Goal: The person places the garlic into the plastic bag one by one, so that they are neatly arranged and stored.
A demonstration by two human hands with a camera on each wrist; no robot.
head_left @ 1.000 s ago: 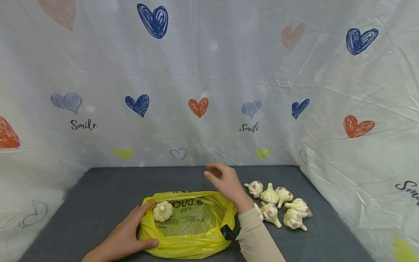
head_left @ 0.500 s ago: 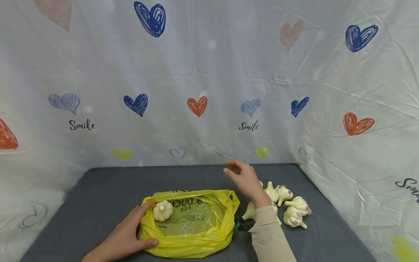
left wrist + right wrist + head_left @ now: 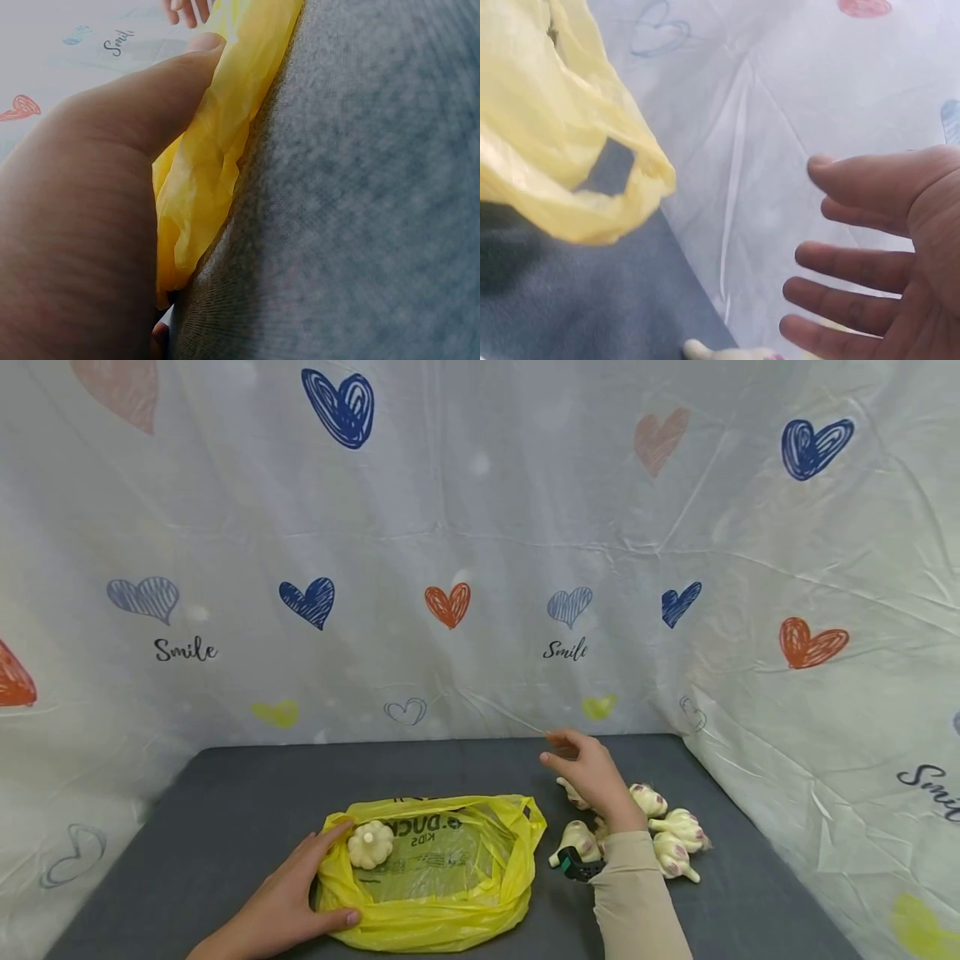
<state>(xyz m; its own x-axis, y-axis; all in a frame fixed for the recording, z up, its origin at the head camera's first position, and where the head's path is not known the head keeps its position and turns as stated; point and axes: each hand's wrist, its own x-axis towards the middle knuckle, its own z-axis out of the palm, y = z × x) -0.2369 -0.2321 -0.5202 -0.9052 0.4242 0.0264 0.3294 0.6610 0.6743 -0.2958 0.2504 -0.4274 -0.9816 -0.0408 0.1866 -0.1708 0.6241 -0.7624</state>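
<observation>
A yellow plastic bag [image 3: 442,927] lies with its mouth spread wide at the front of the table. My left hand [image 3: 288,893] holds the bag's left side, thumb at the front rim and fingers round toward the back. Inside, at the left, sits one garlic bulb [image 3: 370,844]. To the right of the bag my right hand [image 3: 596,774] hovers over a group of garlic bulbs [image 3: 677,828], fingers loosely bent and apart, with nothing in them. The hand and forearm hide part of the group. In the right wrist view a bulb's stem [image 3: 697,349] shows at the bottom edge.
The dark grey cloth-covered table [image 3: 247,810] stands against a pale curtain [image 3: 465,527] printed with hearts. Several bulbs lie close together on the right half, some touching. A loose bag handle [image 3: 534,814] stands up on the side facing the bulbs.
My right hand has moved from above the bag's right edge rightward to over the garlic group. The left hand and the bulb in the bag stay in place.
</observation>
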